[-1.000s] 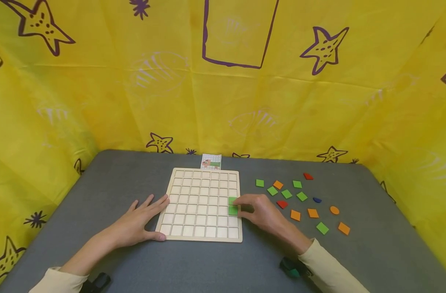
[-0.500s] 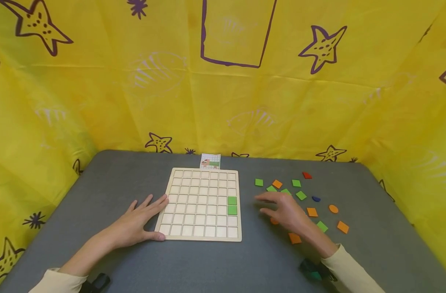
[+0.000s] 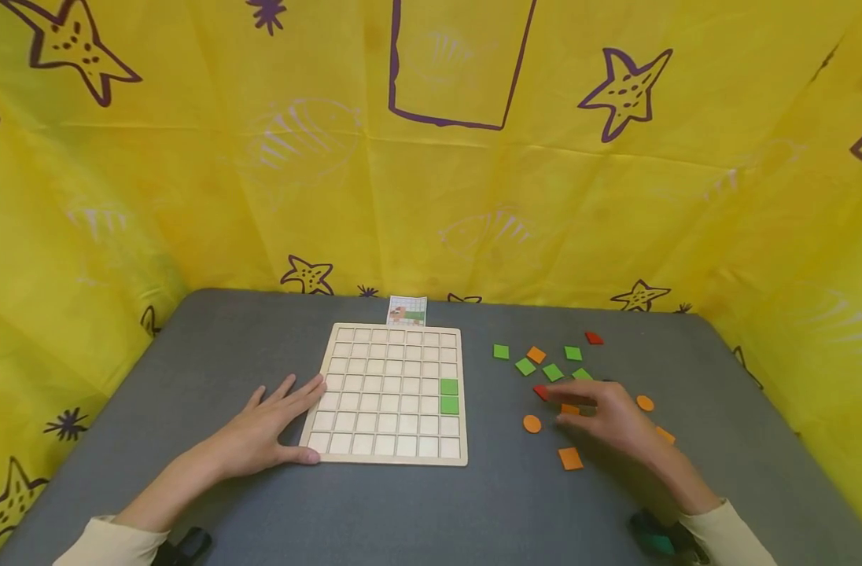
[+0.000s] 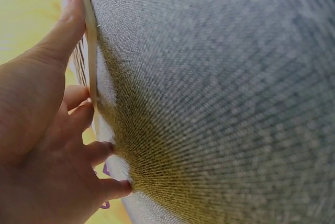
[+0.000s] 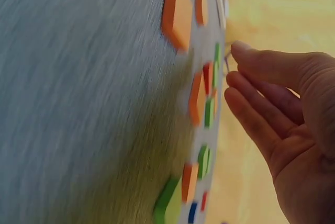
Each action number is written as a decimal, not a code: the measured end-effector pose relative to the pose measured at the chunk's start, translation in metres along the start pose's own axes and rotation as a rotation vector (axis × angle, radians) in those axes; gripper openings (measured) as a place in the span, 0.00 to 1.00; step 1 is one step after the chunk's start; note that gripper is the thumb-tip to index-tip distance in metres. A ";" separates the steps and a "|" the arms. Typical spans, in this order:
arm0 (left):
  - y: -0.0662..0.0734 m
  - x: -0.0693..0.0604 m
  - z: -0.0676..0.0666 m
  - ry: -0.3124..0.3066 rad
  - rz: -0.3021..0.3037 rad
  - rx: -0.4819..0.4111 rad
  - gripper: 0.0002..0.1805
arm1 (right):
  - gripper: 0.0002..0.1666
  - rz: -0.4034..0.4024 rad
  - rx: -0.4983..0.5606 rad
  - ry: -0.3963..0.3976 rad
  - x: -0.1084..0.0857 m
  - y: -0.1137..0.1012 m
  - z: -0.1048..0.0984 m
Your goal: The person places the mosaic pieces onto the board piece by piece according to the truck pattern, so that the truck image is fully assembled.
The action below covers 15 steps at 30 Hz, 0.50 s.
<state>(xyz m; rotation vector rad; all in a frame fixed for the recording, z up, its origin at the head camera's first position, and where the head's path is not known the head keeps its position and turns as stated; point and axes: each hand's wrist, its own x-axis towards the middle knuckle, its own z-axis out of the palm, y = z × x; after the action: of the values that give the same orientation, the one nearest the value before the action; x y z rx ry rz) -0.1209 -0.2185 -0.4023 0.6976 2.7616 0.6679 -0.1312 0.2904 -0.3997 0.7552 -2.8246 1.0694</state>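
A wooden grid board (image 3: 396,460) lies on the grey table; two green squares (image 3: 448,387) sit one above the other in its rightmost column. My left hand (image 3: 257,440) rests spread at the board's left edge, thumb and fingertips touching the frame; the left wrist view shows the same hand (image 4: 47,130) along the rim. My right hand (image 3: 615,417) hovers over the loose pieces with nothing between thumb and fingers, above an orange square (image 3: 570,409) and beside a red piece (image 3: 540,391). In the right wrist view this hand (image 5: 288,103) is held off the table.
Loose green, orange, red and blue pieces are scattered right of the board, among them an orange circle (image 3: 532,424) and an orange square (image 3: 570,458) nearer the front. A small picture card (image 3: 407,310) touches the board's back edge. Yellow patterned cloth (image 3: 431,196) surrounds the table (image 3: 374,519).
My right hand has left the green square on the board and moved right over the loose pieces. An orange circle and an orange square beneath its path have come into view. My left hand stays put.
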 end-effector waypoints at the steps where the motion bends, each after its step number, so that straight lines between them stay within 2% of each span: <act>1: 0.000 0.000 0.000 0.002 0.001 0.002 0.58 | 0.24 -0.007 -0.006 0.011 -0.003 0.003 -0.002; 4: 0.000 0.000 0.000 0.007 0.003 0.003 0.58 | 0.22 -0.033 -0.046 0.032 -0.011 0.009 -0.008; 15: 0.000 -0.001 0.000 0.012 0.004 -0.001 0.58 | 0.18 -0.045 -0.088 0.057 -0.036 0.025 -0.030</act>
<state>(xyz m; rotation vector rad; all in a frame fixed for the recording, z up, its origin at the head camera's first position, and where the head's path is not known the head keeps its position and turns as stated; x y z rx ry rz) -0.1197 -0.2191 -0.4019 0.7019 2.7711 0.6760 -0.1150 0.3409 -0.3988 0.7646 -2.7722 0.9382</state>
